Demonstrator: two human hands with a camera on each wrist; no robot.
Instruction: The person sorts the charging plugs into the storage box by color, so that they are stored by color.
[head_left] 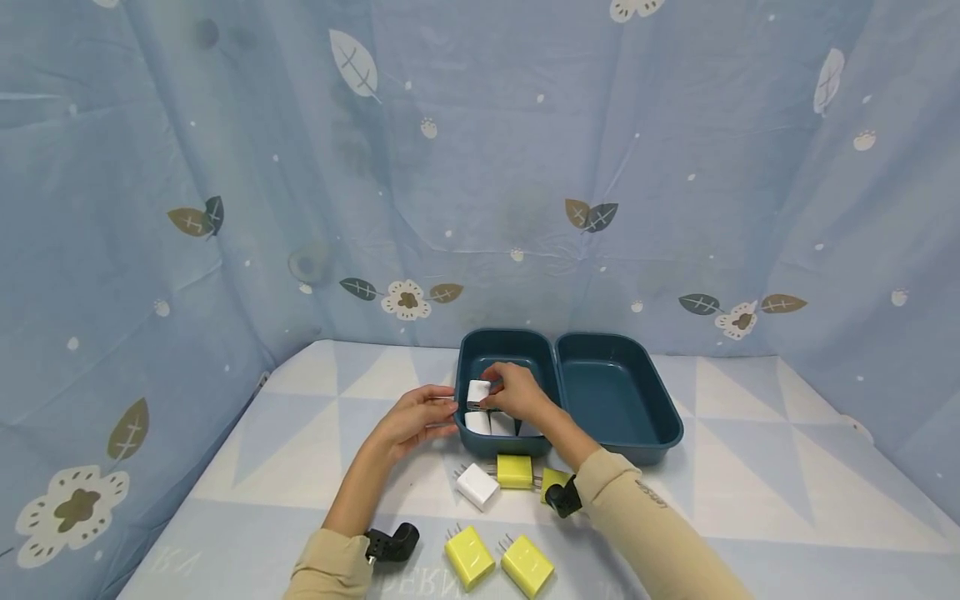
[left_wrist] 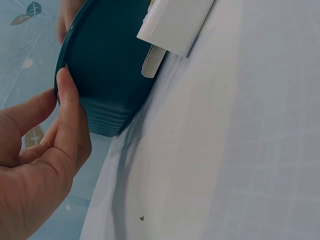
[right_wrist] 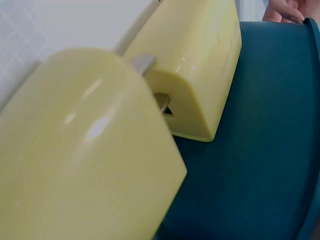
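In the head view, my right hand (head_left: pixel 517 392) reaches into the left teal bin (head_left: pixel 507 444) and pinches a white charger plug (head_left: pixel 478 391) between thumb and fingers. More white chargers (head_left: pixel 477 423) lie in the near end of that bin, partly covered by the hand. My left hand (head_left: pixel 416 418) is at the bin's left side; in the left wrist view its fingertips (left_wrist: pixel 65 80) grip the rim from both sides. The right wrist view is mostly filled by two yellow chargers (right_wrist: pixel 85 145) beside the bin wall, and what my right hand holds is hidden there.
A second teal bin (head_left: pixel 611 379) adjoins the first on the right. A white charger (head_left: pixel 477 487) and a yellow charger (head_left: pixel 514 472) lie before the bins, another yellow one partly behind my right wrist. Nearer are two yellow chargers (head_left: pixel 470 557). A patterned curtain (head_left: pixel 480 167) hangs behind.
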